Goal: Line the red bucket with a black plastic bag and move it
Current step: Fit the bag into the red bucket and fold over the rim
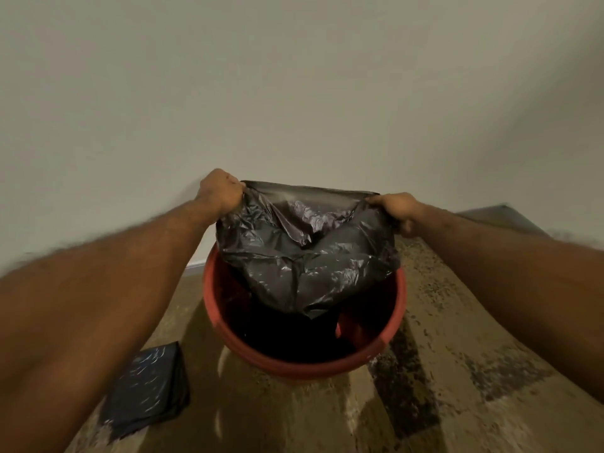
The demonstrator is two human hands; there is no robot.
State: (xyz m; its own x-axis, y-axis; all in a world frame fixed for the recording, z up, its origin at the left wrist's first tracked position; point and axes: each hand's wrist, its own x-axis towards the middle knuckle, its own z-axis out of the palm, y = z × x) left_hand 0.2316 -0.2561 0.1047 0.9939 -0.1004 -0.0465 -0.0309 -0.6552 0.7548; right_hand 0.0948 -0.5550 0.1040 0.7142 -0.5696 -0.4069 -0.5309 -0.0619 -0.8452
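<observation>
Two bare forearms fill the lower corners of the view and reach forward and away from the camera. Low on the left, beside the left forearm, a folded stack of black plastic [148, 390] lies flat on a mottled brown and beige floor [457, 371]; no writing or label can be read on it or on anything else. Just beyond, in the middle, stands a red bucket [397, 312], upright on the floor, its round rim open toward the camera and its inside dark. A black plastic bag [307, 253] hangs above the bucket's far side, with its crumpled lower part dipping down inside the rim and hiding the bucket's far wall. The bag's top edge is stretched taut between the two hands. The left hand [222, 191] is clenched in a fist around the bag's left corner, and the right hand [397, 207] pinches the right corner between thumb and fingers. Both hands are raised above the bucket rim. Behind everything rises a plain pale wall [294, 76], meeting the floor just past the bucket, with a darker strip of floor at the far right.
</observation>
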